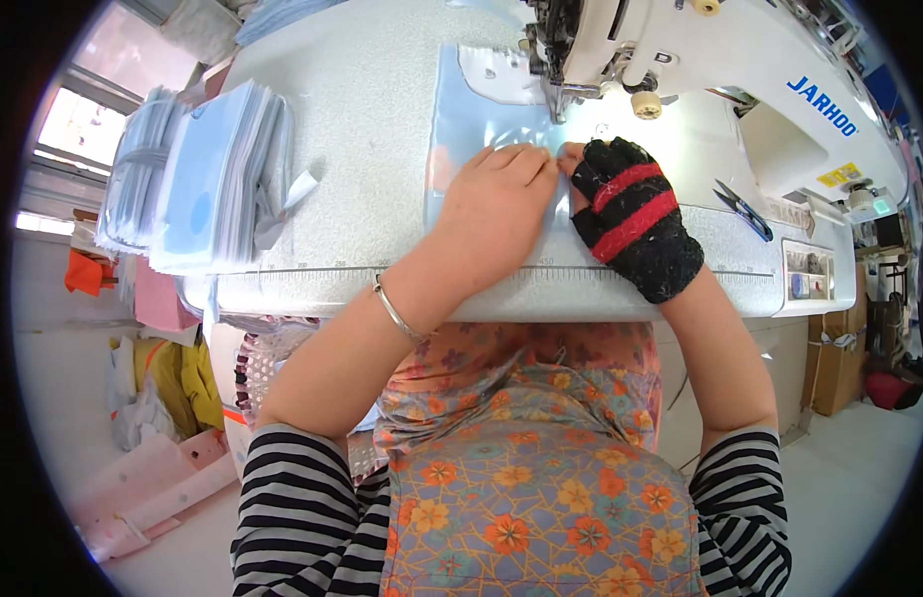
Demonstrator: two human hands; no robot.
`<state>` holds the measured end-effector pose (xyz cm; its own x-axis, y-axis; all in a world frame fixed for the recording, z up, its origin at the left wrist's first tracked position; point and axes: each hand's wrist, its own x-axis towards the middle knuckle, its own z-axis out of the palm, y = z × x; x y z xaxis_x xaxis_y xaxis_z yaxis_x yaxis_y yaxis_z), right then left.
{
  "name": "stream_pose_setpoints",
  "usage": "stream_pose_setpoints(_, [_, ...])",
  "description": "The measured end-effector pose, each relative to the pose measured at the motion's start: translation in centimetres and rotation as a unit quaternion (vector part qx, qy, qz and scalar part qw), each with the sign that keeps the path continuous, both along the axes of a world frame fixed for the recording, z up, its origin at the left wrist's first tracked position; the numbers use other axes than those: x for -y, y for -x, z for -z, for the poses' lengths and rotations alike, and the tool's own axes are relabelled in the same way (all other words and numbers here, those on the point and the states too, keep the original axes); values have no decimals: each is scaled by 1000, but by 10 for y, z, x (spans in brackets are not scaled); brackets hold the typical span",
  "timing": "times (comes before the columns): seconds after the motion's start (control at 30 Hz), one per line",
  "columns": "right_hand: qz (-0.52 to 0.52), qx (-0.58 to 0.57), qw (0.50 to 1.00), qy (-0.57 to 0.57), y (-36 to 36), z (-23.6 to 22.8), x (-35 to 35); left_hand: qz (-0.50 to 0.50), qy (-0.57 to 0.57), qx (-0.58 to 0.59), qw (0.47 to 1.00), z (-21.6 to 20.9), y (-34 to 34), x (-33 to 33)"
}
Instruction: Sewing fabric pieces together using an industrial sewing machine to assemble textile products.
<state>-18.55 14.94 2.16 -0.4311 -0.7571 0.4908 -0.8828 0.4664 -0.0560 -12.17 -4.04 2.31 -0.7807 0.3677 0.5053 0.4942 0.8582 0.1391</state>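
A clear bluish plastic piece [461, 114] with a white patch near its top lies on the sewing table, its right edge beside the needle area of a white sewing machine [700, 55]. Across its lower right part rests my left hand [501, 204], bare, fingers bent and pressed together at the edge. My right hand [636, 219], in a black fingerless glove with red stripes, meets it there, fingers curled in at the same edge. The fingertips of both hands are partly hidden. Just beyond them stands the machine's presser foot [558, 104].
Bundled stacks of bluish plastic pieces [203, 179] stand on the table's left side. Dark scissors [745, 211] lie to the right, near a small inset tray [810, 271]. A ruler strip [342, 266] runs along the front edge. Cardboard boxes [837, 368] stand at the right.
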Motion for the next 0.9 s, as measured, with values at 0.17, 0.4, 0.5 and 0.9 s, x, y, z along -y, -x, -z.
stream_pose_setpoints(0.17, [-3, -8, 1000, 5, 0, -3, 0, 13, -25, -19, 999, -3, 9, 2])
stream_pose_setpoints(0.4, [20, 9, 999, -24, 0, -6, 6, 12, -18, -32, 999, -1, 34, 16])
stream_pose_setpoints(0.5, [21, 2, 999, -24, 1, -4, 8, 17, -13, -26, 999, -2, 46, 23])
stream_pose_setpoints(0.9, [29, 31, 999, -20, 1, -2, 7, 9, -33, -26, 999, 4, 53, 28])
